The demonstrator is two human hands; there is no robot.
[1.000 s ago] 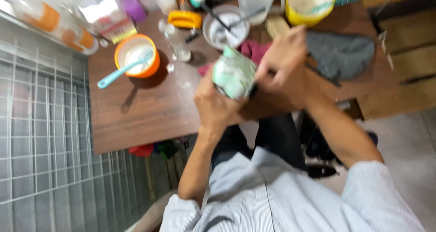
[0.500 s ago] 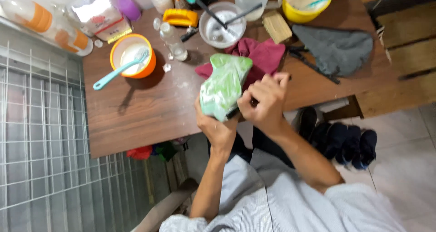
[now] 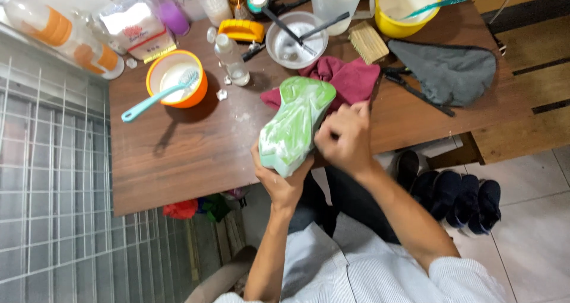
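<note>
Both hands (image 3: pixel 309 160) grip the green sole (image 3: pixel 295 128), upper hidden.

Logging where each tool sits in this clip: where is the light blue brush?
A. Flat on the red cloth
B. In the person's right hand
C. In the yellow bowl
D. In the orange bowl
D: the light blue brush rests with its bristle end inside the orange bowl, handle sticking out over the table; the right hand is against the green shoe sole.
</note>
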